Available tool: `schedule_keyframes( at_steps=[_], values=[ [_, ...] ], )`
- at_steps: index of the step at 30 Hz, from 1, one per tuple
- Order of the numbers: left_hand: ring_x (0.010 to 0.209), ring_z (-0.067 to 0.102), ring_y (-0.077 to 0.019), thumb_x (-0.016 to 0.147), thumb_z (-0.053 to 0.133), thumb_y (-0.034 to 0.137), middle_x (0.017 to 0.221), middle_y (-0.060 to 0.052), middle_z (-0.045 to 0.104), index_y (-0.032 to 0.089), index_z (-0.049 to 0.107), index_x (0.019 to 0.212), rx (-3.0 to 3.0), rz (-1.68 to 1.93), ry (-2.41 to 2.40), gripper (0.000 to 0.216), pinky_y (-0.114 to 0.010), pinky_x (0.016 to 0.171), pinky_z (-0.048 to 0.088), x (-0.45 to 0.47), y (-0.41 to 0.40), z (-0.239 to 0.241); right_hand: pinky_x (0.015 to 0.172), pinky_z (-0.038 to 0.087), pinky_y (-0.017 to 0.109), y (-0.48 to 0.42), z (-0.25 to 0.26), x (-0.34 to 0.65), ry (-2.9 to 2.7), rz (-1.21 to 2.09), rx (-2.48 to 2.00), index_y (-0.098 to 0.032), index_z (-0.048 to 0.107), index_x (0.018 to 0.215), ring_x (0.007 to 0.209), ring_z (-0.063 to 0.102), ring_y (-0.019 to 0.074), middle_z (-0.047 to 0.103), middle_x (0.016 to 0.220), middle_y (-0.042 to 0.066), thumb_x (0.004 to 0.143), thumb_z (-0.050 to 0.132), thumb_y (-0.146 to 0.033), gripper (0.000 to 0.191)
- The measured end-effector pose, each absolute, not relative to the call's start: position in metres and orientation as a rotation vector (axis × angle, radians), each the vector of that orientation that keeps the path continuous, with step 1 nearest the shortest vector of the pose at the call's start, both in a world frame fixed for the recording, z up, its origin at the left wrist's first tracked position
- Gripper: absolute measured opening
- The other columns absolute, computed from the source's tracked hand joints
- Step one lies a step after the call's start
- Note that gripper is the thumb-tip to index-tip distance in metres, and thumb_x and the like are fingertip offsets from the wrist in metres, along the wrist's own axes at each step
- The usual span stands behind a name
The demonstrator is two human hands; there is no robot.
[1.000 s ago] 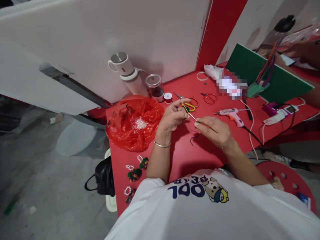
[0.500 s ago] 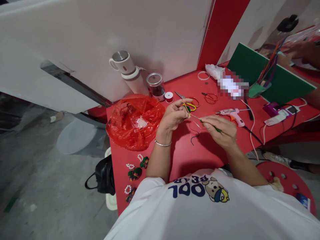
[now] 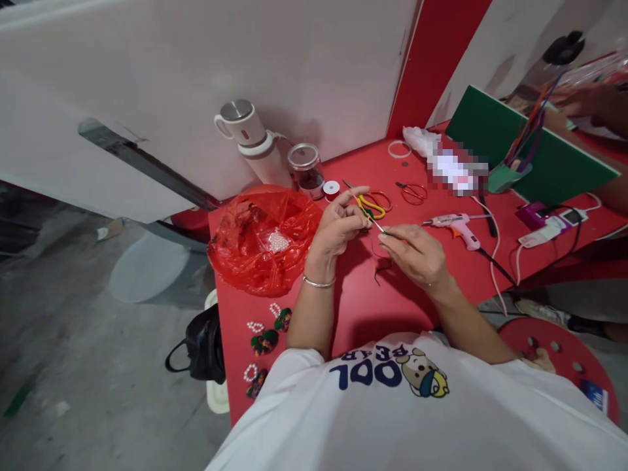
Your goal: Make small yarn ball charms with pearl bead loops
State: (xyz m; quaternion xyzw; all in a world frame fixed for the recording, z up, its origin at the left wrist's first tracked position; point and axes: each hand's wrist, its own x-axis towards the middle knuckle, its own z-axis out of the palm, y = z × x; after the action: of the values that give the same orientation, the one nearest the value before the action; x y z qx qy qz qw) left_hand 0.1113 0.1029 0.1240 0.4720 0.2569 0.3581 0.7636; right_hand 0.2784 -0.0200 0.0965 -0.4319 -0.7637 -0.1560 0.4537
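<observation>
The left hand (image 3: 338, 229) pinches yellow yarn (image 3: 360, 203) — the strand runs by its raised fingers. At its 4 o'clock, the right hand (image 3: 417, 254) grasps a thin hook (image 3: 378, 227), which spans the gap between the 2 hands, its tip at the yarn. From the left hand, a red plastic bag (image 3: 243, 252) lies at 9 o'clock — and 3 beaded charms (image 3: 263, 343) at 7 o'clock. A pink glue gun (image 3: 461, 226) lies at the right hand's 2 o'clock.
</observation>
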Motion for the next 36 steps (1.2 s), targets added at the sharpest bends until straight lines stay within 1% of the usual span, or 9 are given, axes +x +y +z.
schedule_keyframes(
  at_steps=[4, 9, 14, 18, 23, 27, 30, 33, 36],
  values=[
    [0.043, 0.043, -0.0061, 0.058, 0.08, 0.017, 0.059, 0.006, 0.064, 0.017, 0.054, 0.15, 1.018, 0.777, 0.533, 0.096, -0.023, 0.043, 0.021, 0.115, 0.1, 0.122, 0.091, 0.065, 0.038, -0.017, 0.094, 0.275, -1.807, -0.352, -1.099, -0.025, 0.074, 0.126, 0.105, 0.077, 0.022, 0.081, 0.114, 0.012, 0.097, 0.069, -0.014, 0.033],
    [0.045, 0.046, -0.0059, 0.062, 0.085, 0.019, 0.067, 0.004, 0.07, 0.018, 0.052, 0.153, 1.033, 0.778, 0.538, 0.097, -0.022, 0.044, 0.022, 0.116, 0.1, 0.119, 0.091, 0.065, 0.038, -0.016, 0.09, 0.277, -1.79, -0.337, -1.141, -0.024, 0.075, 0.124, 0.106, 0.077, 0.0221, 0.08, 0.116, 0.012, 0.099, 0.067, -0.016, 0.027],
    [0.067, 0.064, -0.0098, 0.068, 0.087, 0.022, 0.083, -0.002, 0.076, 0.019, 0.059, 0.145, 1.071, 0.819, 0.549, 0.083, -0.022, 0.06, 0.042, 0.117, 0.099, 0.119, 0.091, 0.064, 0.04, -0.017, 0.091, 0.279, -1.754, -0.27, -1.123, -0.024, 0.073, 0.129, 0.108, 0.076, 0.023, 0.079, 0.12, 0.013, 0.098, 0.067, -0.015, 0.032],
    [0.079, 0.069, -0.011, 0.069, 0.089, 0.022, 0.094, -0.004, 0.078, 0.02, 0.067, 0.132, 1.09, 0.849, 0.522, 0.067, -0.022, 0.069, 0.048, 0.116, 0.101, 0.119, 0.091, 0.064, 0.04, -0.016, 0.09, 0.278, -1.741, -0.243, -1.127, -0.024, 0.073, 0.128, 0.106, 0.076, 0.0226, 0.079, 0.119, 0.013, 0.098, 0.067, -0.014, 0.032],
    [0.065, 0.065, -0.0105, 0.066, 0.092, 0.024, 0.076, 0.0, 0.074, 0.017, 0.062, 0.142, 1.084, 0.811, 0.535, 0.082, -0.021, 0.056, 0.04, 0.114, 0.105, 0.114, 0.093, 0.064, 0.038, -0.014, 0.088, 0.277, -1.669, -0.184, -1.095, -0.027, 0.074, 0.13, 0.106, 0.077, 0.0213, 0.08, 0.119, 0.01, 0.096, 0.069, -0.012, 0.037],
    [0.049, 0.051, -0.0056, 0.064, 0.095, 0.025, 0.072, 0.002, 0.073, 0.02, 0.057, 0.15, 1.064, 0.78, 0.558, 0.094, -0.021, 0.047, 0.029, 0.112, 0.106, 0.115, 0.092, 0.066, 0.038, -0.013, 0.085, 0.277, -1.544, -0.033, -1.115, -0.03, 0.08, 0.117, 0.101, 0.079, 0.0205, 0.082, 0.112, 0.005, 0.097, 0.071, -0.021, 0.024],
    [0.041, 0.04, -0.0034, 0.062, 0.096, 0.024, 0.069, 0.003, 0.073, 0.021, 0.053, 0.155, 1.034, 0.73, 0.527, 0.102, -0.022, 0.043, 0.02, 0.11, 0.105, 0.118, 0.076, 0.069, 0.034, -0.01, 0.082, 0.278, -1.31, 0.287, -1.09, -0.029, 0.083, 0.107, 0.09, 0.08, 0.0195, 0.083, 0.101, 0.004, 0.098, 0.072, -0.036, 0.016],
    [0.04, 0.039, -0.0034, 0.061, 0.097, 0.024, 0.07, 0.001, 0.075, 0.02, 0.045, 0.16, 1.01, 0.697, 0.494, 0.112, -0.022, 0.042, 0.017, 0.111, 0.104, 0.119, 0.059, 0.066, 0.029, -0.005, 0.08, 0.278, -1.014, 0.631, -1.019, -0.026, 0.082, 0.099, 0.075, 0.079, 0.0186, 0.082, 0.09, 0.004, 0.094, 0.073, -0.053, 0.029],
    [0.041, 0.041, -0.004, 0.061, 0.097, 0.024, 0.071, 0.0, 0.076, 0.019, 0.041, 0.163, 0.998, 0.703, 0.512, 0.116, -0.022, 0.042, 0.018, 0.113, 0.103, 0.119, 0.057, 0.066, 0.028, -0.002, 0.08, 0.278, -0.857, 0.734, -0.985, -0.024, 0.082, 0.094, 0.068, 0.078, 0.0183, 0.083, 0.086, 0.004, 0.085, 0.081, -0.059, 0.036]
  ],
)
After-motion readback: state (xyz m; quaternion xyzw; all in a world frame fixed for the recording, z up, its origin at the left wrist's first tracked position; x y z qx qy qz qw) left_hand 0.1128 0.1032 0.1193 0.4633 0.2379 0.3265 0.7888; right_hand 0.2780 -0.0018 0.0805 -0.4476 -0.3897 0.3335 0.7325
